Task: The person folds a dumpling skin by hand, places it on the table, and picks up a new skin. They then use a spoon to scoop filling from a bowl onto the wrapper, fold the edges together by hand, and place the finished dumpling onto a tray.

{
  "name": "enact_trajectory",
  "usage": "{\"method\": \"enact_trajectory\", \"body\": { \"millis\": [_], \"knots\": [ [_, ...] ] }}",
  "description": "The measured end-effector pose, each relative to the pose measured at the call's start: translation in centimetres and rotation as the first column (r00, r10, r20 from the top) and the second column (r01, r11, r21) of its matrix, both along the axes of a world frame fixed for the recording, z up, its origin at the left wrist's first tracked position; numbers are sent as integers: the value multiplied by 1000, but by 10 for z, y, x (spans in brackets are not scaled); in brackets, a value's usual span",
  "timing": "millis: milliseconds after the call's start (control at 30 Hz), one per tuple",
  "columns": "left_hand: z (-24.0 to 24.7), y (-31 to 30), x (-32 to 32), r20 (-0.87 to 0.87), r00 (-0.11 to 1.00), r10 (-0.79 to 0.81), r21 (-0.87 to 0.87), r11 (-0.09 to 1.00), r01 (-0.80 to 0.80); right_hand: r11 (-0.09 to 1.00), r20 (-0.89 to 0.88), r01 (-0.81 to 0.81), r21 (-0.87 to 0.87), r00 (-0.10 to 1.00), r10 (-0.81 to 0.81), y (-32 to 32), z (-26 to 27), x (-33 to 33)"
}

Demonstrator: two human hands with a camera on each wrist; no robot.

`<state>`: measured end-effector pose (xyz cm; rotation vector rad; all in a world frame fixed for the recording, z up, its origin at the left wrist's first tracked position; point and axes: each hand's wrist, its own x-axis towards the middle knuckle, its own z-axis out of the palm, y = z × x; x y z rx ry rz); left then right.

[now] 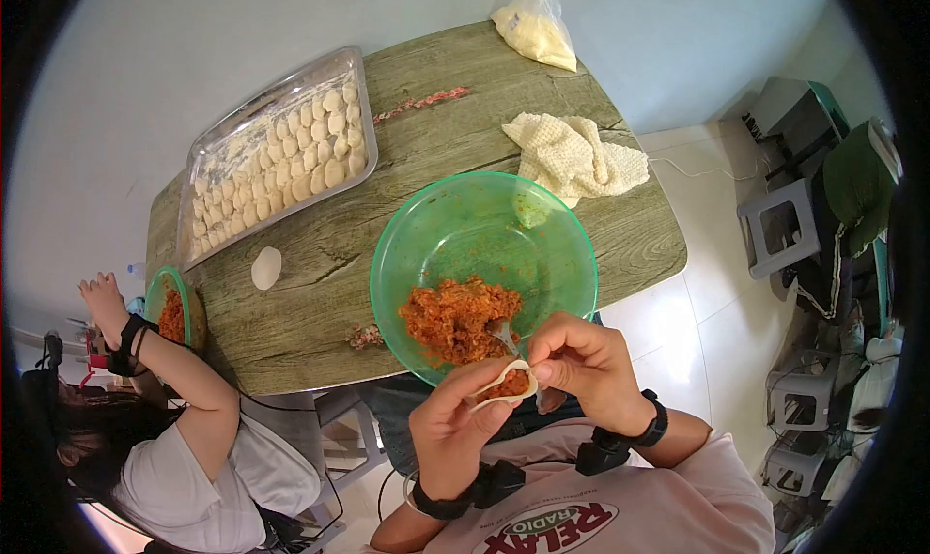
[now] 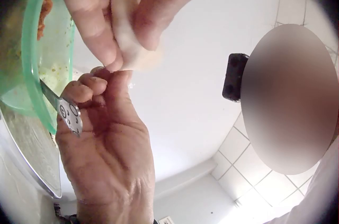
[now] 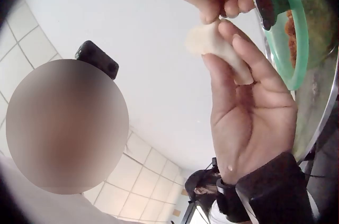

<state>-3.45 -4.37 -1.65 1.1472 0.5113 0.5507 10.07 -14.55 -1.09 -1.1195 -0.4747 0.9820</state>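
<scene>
A round dough wrapper (image 1: 506,386) with red-orange filling is folded partway in the head view, its top still parted. My left hand (image 1: 455,428) holds it between thumb and fingers. The thumb and fingertips of my right hand (image 1: 593,375) pinch its edge at one end. In the left wrist view the pale wrapper (image 2: 127,33) hangs between both hands; the right wrist view shows the same wrapper (image 3: 225,49). A metal spoon (image 1: 504,335) leans in the green bowl (image 1: 576,254), its handle beside my right hand's curled fingers.
A metal tray (image 1: 366,118) of dumplings lies at the back left. One loose wrapper (image 1: 266,268) rests on the wooden table (image 1: 300,331). A cream cloth (image 1: 572,157) and a plastic bag (image 1: 538,36) are at the far side. Another person (image 1: 194,447) sits left beside a smaller bowl (image 1: 196,312).
</scene>
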Motion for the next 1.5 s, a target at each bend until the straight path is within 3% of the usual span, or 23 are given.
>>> {"method": "enact_trajectory", "body": {
  "millis": [100,167,267,433,800,900,1100,1200,1267,1300,1400,1500],
  "knots": [
    [-1,1,-1,-16,1000,21,-2,1000,-21,998,-39,-9,-67,999,6,-1,3,0],
    [-1,2,-1,-21,999,38,-4,999,-38,1000,57,-21,-15,998,22,-2,-1,2],
    [2,3,-3,20,999,-37,-47,998,38,1000,-23,7,-19,1000,-7,0,6,-2],
    [3,3,-2,27,995,-94,-12,995,94,1000,50,15,-11,999,-14,-1,-3,0],
    [4,4,-2,44,996,-81,22,997,80,999,5,9,34,1000,-9,1,4,-2],
    [4,5,-2,34,994,-103,-6,995,103,999,-4,18,-49,1000,-18,0,4,-1],
    [4,4,0,-5,996,-93,21,995,93,998,153,23,56,988,-31,-1,-7,1],
    [6,2,2,-27,999,-42,39,998,43,999,128,22,50,991,-29,-1,-2,1],
    [7,2,3,-28,999,-34,35,999,35,998,-205,9,-56,978,-20,1,11,-1],
    [8,1,3,-32,999,-31,26,999,31,998,-205,9,-57,978,-20,3,11,-2],
    [7,1,2,-34,999,-31,23,999,32,998,-81,60,7,995,-59,4,6,-1],
    [6,1,1,-37,999,-39,24,999,40,1000,11,10,27,1000,-10,0,-2,1]
  ]
}}
